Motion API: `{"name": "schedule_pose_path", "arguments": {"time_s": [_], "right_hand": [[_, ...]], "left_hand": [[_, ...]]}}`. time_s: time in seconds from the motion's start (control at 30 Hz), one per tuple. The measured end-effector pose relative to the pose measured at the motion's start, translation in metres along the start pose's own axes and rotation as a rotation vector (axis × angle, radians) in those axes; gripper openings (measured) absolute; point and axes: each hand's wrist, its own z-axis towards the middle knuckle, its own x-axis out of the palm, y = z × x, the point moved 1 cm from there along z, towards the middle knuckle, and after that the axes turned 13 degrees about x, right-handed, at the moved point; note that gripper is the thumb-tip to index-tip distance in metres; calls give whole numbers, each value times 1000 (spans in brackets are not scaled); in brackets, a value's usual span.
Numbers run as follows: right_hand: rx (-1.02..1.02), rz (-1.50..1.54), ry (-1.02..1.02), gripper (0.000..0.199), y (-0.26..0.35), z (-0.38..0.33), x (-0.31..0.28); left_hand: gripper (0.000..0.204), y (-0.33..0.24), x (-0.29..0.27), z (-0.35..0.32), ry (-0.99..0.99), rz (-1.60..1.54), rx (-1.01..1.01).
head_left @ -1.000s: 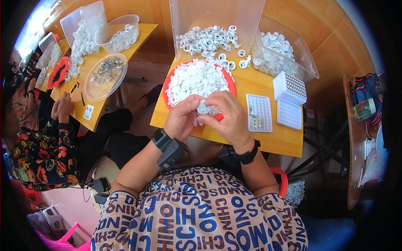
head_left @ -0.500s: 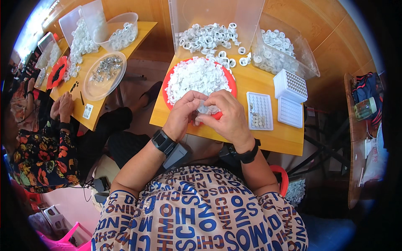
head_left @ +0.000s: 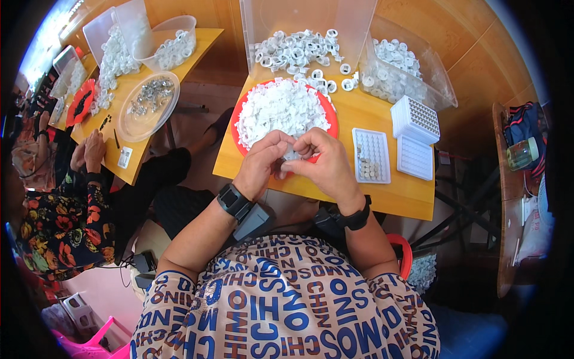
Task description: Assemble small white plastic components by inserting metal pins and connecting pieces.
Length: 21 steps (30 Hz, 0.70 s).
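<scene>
Above the tabletop's [head_left: 409, 200] front edge, by the near rim of a red basin [head_left: 333, 121], the left hand [head_left: 258, 164] and right hand [head_left: 329, 167] are curled nearly closed, pinching a small pale part [head_left: 291, 154] mostly hidden by fingertips. It looks light, stiff and probably slick; opposite edges seem the best hold, pressed gently.

My shirt [head_left: 335, 311] carries bold capital letters [head_left: 271, 315] in blue and brown. By the near corner of the left worktop [head_left: 203, 45] lies a white label [head_left: 124, 158] printed with something unreadable; reddish print [head_left: 534, 226] on a white bag [head_left: 534, 244] is also too small.
</scene>
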Motion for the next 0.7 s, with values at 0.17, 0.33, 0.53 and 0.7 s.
{"name": "schedule_pose_path", "arguments": {"time_s": [0.17, 0.33, 0.53, 0.7], "right_hand": [[40, 7, 19, 31, -1, 1, -1], [52, 6, 28, 31, 0, 1, -2], [59, 18, 38, 30, 1, 2, -2], [-49, -110, -86, 31, 4, -2, -1]], "left_hand": [[25, 0, 2, 0, -15, -7, -5], [26, 2, 4, -1, -27, 0, 11], [25, 2, 4, -1, -38, -14, 5], [25, -3, 6, -1, -49, 27, 59]]}}
